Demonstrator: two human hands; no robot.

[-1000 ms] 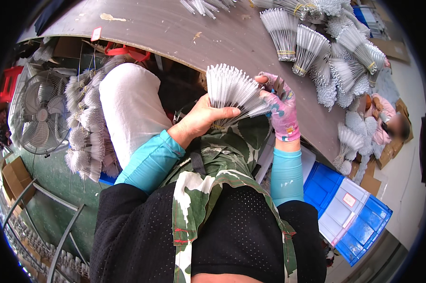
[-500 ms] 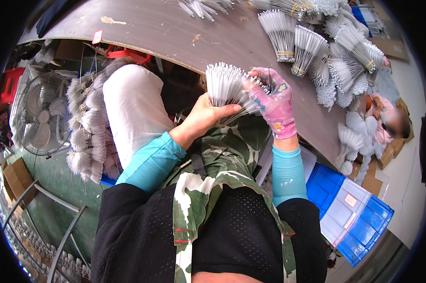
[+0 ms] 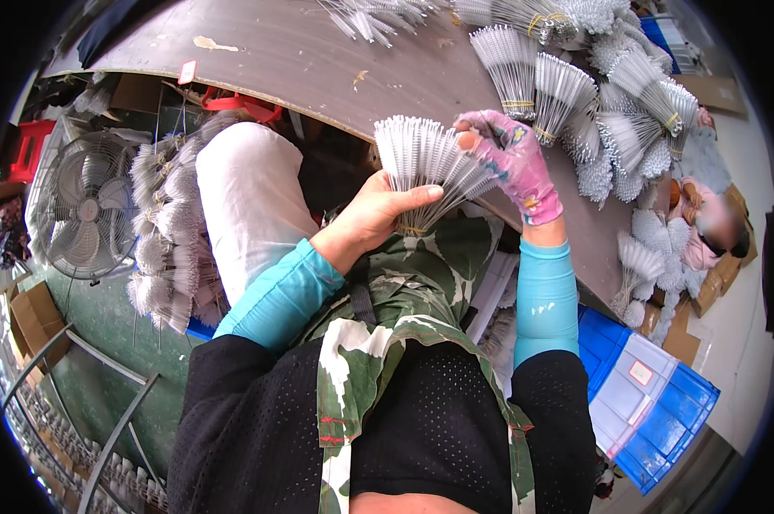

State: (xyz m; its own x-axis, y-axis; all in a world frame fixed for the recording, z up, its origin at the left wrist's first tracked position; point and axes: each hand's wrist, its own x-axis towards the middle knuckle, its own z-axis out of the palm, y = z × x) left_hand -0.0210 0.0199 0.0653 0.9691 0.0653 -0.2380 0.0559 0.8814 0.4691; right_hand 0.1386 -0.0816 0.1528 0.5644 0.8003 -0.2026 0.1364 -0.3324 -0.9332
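A fanned bundle of thin wire brushes with white bristles point(image 3: 421, 154) stands bristle ends up, tied near its lower end by a yellow band. My bare left hand point(image 3: 374, 210) is wrapped round its lower part, thumb across the front. My right hand point(image 3: 517, 163), in a pink flowered glove with bare fingertips, is at the bundle's upper right edge. Its fingers are curled in by the outermost bristle tips; whether a brush is between them is hidden.
The brown table point(image 3: 404, 77) carries several banded brush bundles point(image 3: 562, 90) at the far right. A blue and white crate point(image 3: 640, 385) stands at right. More brushes point(image 3: 169, 240) hang left, beside a floor fan point(image 3: 87, 210). Another person point(image 3: 704, 218) sits at far right.
My right hand has shifted a little to the right, and its fingers have curled more. The left hand still holds the bundle, whose right side is fanned wider.
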